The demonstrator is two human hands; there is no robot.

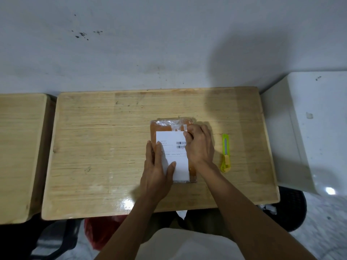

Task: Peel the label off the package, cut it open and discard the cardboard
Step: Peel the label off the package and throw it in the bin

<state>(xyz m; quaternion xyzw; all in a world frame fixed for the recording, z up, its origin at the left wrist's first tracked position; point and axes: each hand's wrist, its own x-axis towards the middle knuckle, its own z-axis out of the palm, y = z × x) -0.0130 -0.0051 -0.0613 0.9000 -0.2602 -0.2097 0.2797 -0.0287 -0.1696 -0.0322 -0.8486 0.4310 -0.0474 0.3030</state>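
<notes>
Both hands on the package

On the wooden desk (93, 147), the left hand (157, 171) presses flat on the package (163, 126); the right hand (200, 145) picks at its white label (171, 137), grip pinched narrow. A green cutter (225, 153) lies just right.

One package (173, 126), one label (176, 158), one knife (225, 153), two tables (93, 147).

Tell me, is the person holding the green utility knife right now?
No, the utility knife lies untouched on the table beside the right hand, and both hands rest on the package.
</notes>
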